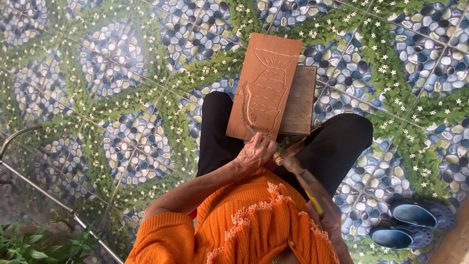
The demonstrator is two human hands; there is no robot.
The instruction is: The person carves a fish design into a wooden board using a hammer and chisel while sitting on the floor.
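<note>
A reddish wooden board (266, 83) with a fish shape carved into it leans across my knees in black trousers (337, 146). It rests on a darker wooden block (300, 102). My left hand (255, 152) sits at the board's lower edge, its fingers closed round the front of a chisel (293, 168) whose blade touches the carving. My right hand (328, 221) grips the chisel's handle lower right, close to my orange sweater (254, 225).
The floor (112, 88) is tiled with a blue pebble and green leaf pattern. A pair of blue clogs (413, 225) lies at the lower right. A metal tube frame (39, 190) and a green plant (29, 244) are at the lower left.
</note>
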